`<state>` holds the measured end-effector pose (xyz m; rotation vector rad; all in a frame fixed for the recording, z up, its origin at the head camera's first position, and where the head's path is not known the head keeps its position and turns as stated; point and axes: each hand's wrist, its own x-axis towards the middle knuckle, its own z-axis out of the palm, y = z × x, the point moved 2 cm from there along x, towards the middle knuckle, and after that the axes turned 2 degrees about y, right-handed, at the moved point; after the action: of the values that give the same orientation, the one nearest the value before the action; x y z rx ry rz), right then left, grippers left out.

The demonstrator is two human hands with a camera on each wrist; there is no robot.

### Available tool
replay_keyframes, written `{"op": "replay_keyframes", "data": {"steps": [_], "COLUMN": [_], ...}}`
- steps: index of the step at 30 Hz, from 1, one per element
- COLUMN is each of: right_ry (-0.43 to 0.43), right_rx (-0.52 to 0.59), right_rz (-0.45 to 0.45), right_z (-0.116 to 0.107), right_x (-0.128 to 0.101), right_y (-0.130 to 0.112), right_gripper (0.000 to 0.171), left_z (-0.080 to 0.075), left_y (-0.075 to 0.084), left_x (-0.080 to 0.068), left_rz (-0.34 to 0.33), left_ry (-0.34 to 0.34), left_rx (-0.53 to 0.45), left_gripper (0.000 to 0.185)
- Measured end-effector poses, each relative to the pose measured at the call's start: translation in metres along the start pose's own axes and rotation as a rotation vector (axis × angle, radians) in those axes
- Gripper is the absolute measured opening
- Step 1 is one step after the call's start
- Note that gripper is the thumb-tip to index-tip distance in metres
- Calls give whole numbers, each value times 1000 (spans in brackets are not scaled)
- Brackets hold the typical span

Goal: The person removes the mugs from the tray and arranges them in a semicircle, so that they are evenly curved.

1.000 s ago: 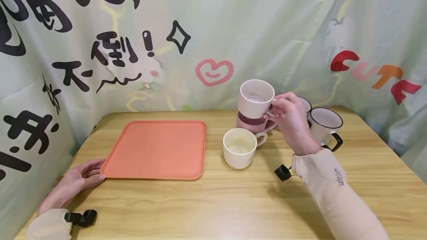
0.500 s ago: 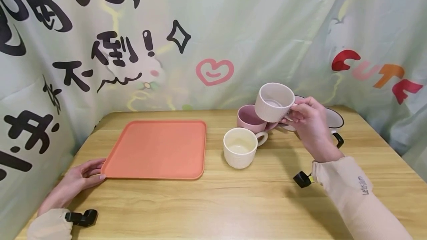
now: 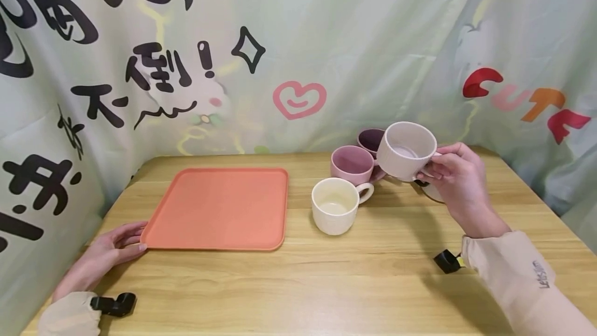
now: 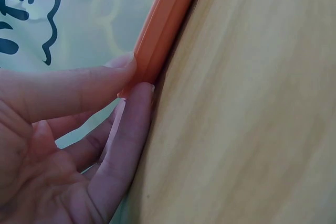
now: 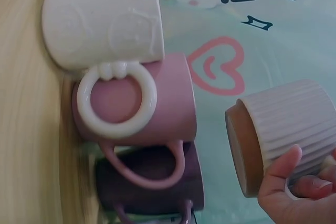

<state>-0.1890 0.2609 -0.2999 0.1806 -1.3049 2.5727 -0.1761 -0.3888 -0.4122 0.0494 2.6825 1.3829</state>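
My right hand (image 3: 462, 183) holds a white ribbed mug (image 3: 404, 150) by its handle, raised above the table. In the right wrist view, an unglazed brown band shows round the base of this mug (image 5: 296, 124). To its left on the table stand a cream mug (image 3: 333, 211), a pink mug (image 3: 351, 166) behind it and a dark purple mug (image 3: 368, 140) farther back, partly hidden. At the left, my left hand (image 3: 112, 248) pinches the near left corner of an orange tray (image 3: 219, 209) between thumb and fingers; the tray lies on the table.
Part of a white mug with a black handle (image 3: 434, 191) shows behind my right hand, the rest covered. A printed curtain (image 3: 224, 66) hangs close behind the wooden table (image 3: 280, 294) and along its sides.
My right hand has carried the white ribbed mug right and slightly lower, away from over the pink mug. The purple mug has come into view. The left hand and tray stay put.
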Motion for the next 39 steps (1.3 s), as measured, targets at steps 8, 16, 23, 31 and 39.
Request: {"op": "replay_keyframes", "data": {"steps": [8,16,23,31,39], "right_ry": [-13,0,25,71,99], "right_rx": [10,59,92,127,172], "right_rz": [-6,-26,-44,-76,-101], "right_z": [-16,-33,-49,-66,-84], "right_x": [-5,-14,-21,-25,-31], "right_y": [-12,-27,-36,-46,-57], "right_gripper": [32,30,31,31,31], "left_z": [-1,0,3,0,-3], "left_y": [1,0,-3,0,2], "left_x": [-1,0,0,1,3], "left_rz": [-21,-21,-29,-25,-49], "left_ry": [-6,1,5,-6,-19], "left_rx": [29,19,-3,20,50], "left_gripper": [69,71,71,70,71]}}
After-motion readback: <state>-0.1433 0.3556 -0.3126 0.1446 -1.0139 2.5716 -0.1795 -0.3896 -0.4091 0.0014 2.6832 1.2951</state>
